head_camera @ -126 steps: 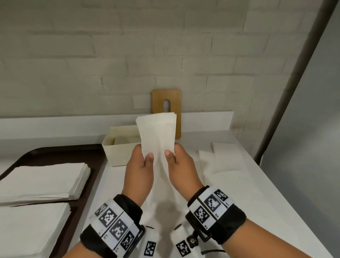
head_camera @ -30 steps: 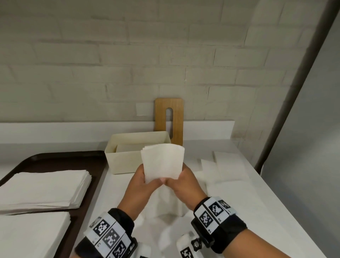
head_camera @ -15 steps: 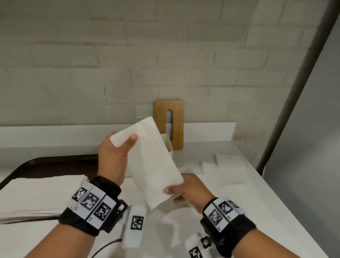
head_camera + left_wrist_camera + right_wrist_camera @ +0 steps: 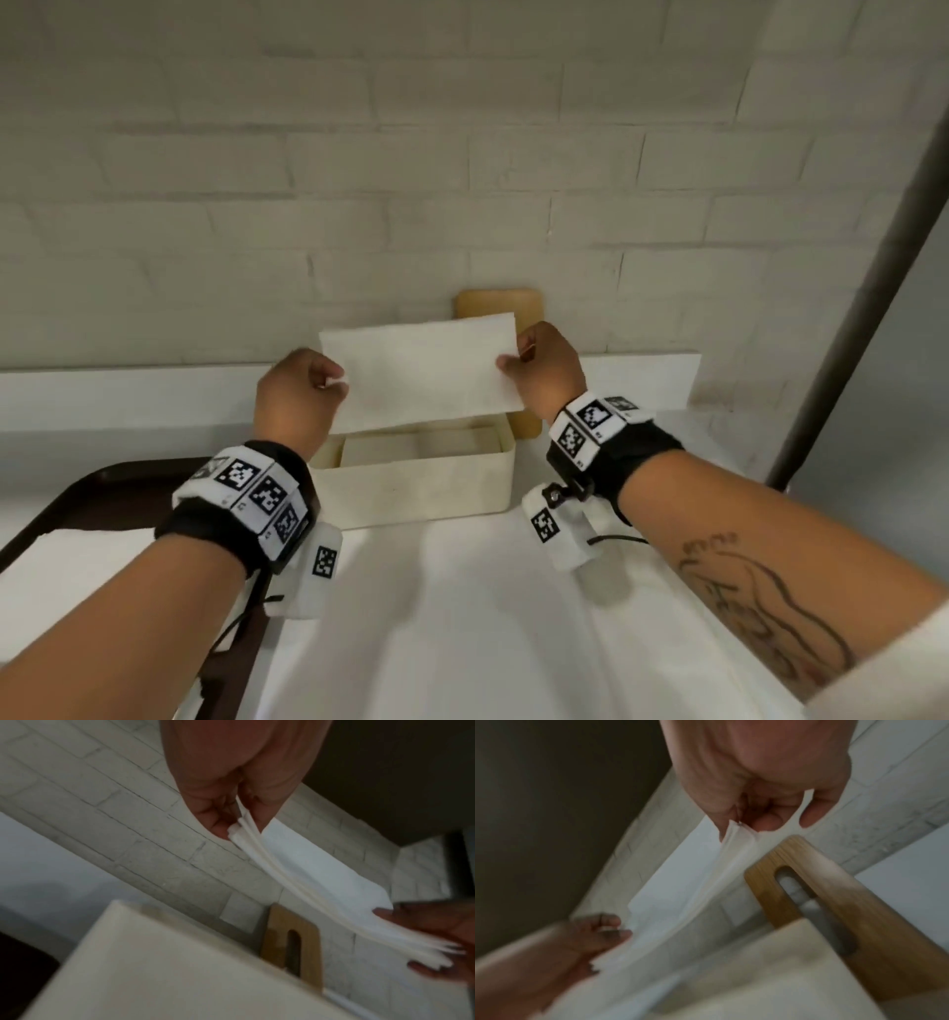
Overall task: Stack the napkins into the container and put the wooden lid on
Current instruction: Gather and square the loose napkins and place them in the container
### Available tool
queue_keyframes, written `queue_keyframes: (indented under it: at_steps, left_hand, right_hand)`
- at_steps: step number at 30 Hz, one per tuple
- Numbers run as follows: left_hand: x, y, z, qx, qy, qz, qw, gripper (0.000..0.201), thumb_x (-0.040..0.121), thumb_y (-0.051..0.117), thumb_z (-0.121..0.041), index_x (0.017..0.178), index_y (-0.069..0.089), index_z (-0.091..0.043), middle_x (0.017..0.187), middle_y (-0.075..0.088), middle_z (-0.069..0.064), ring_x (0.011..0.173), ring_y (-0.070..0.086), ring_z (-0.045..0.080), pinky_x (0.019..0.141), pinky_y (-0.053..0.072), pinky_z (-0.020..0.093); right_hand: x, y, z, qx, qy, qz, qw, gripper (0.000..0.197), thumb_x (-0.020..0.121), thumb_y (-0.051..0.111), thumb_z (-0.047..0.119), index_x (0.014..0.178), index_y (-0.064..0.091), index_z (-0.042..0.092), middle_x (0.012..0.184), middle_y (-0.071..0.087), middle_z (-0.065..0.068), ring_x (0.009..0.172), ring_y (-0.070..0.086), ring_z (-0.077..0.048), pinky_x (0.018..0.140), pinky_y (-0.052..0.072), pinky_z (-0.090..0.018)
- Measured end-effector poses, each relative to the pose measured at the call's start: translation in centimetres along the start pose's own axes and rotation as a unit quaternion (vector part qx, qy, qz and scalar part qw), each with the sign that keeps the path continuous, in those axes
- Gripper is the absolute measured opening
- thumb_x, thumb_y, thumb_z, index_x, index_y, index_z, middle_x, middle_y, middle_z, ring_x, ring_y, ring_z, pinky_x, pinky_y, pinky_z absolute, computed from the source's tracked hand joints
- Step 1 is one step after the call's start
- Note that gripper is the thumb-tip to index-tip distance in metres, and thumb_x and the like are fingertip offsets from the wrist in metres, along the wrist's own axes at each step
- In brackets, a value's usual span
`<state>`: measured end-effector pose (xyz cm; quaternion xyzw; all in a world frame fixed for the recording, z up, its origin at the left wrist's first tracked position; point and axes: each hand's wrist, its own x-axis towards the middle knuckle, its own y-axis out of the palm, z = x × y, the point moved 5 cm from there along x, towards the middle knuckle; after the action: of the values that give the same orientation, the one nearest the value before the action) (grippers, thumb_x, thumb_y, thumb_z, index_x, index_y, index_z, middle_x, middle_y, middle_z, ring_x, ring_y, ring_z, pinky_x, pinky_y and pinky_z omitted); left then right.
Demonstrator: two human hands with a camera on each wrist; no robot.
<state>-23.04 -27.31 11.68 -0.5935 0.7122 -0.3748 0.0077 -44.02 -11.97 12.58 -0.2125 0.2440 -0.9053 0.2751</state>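
Note:
A small stack of white napkins (image 4: pixel 418 372) hangs level just above the open cream container (image 4: pixel 411 488). My left hand (image 4: pixel 300 395) pinches its left end (image 4: pixel 240 833), and my right hand (image 4: pixel 547 365) pinches its right end (image 4: pixel 736 833). Inside the container lie napkins (image 4: pixel 416 444) below the rim. The wooden lid (image 4: pixel 518 303) with its slot (image 4: pixel 816 910) leans upright against the brick wall behind the container, partly hidden by the held napkins and my right hand.
A dark brown tray (image 4: pixel 102 488) sits at the left with a white napkin stack (image 4: pixel 77 570) on it. The white counter (image 4: pixel 462 616) runs toward me. A dark pole (image 4: pixel 862 288) slants along the right side.
The napkin stack has turned from tilted to level and moved forward over the container. My right hand has risen from the lower corner to the right end; my left stays on the left end.

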Motion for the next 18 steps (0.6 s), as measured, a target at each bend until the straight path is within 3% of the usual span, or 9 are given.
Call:
queue_keyframes:
  at_steps: [3,7,10,14,18]
  left_hand:
    - [0.1,2.6,2.5,0.107,-0.009,0.094,0.99,0.022,0.088,0.055,-0.009,0.106,0.067,-0.014,0.115,0.066,0.008,0.105,0.06,0.025,0.088,0.045,0.027]
    - [-0.6,4.6,4.5,0.212,-0.016,0.172,0.962,0.033,0.088,0.048,-0.011,0.116,0.062,-0.021,0.13,0.057,0.004,0.12,0.052,0.025,0.102,0.039,0.034]
    - [-0.7,5.3,4.8,0.285,-0.012,0.188,0.94,0.031,0.087,0.047,-0.014,0.113,0.063,-0.021,0.125,0.058,0.004,0.117,0.052,0.025,0.099,0.036,0.036]
    - [-1.0,6.1,4.4,0.4,0.035,0.185,0.897,0.03,0.09,0.037,-0.018,0.1,0.064,-0.01,0.106,0.062,0.009,0.098,0.059,0.027,0.085,0.037,0.033]
    - [-1.1,6.5,4.0,0.438,0.051,0.213,0.872,0.033,0.092,0.038,-0.024,0.108,0.06,-0.006,0.115,0.054,0.012,0.108,0.053,0.028,0.092,0.038,0.035]
  right_hand:
    - [0.1,2.6,-2.2,-0.096,0.03,0.023,0.995,0.018,0.088,0.055,0.028,0.088,0.039,0.022,0.072,0.048,0.011,0.086,0.058,-0.022,0.085,0.029,-0.035]
    - [-0.3,4.9,-3.4,-0.23,-0.017,0.068,0.971,0.013,0.088,0.051,0.028,0.093,0.039,0.024,0.093,0.062,0.004,0.098,0.059,-0.024,0.089,0.029,-0.038]
    - [-0.3,6.5,-3.4,-0.327,-0.053,0.124,0.935,0.013,0.086,0.05,0.022,0.1,0.051,0.024,0.101,0.064,0.003,0.103,0.057,-0.023,0.093,0.028,-0.041]
    - [0.3,7.6,-3.7,-0.405,-0.033,0.188,0.894,0.017,0.085,0.048,0.017,0.093,0.061,0.024,0.106,0.065,0.004,0.106,0.057,-0.024,0.104,0.024,-0.047]
    - [0.2,8.1,-3.6,-0.456,-0.031,0.212,0.864,0.012,0.089,0.046,0.019,0.088,0.057,0.016,0.08,0.055,0.002,0.108,0.055,-0.025,0.106,0.024,-0.046]
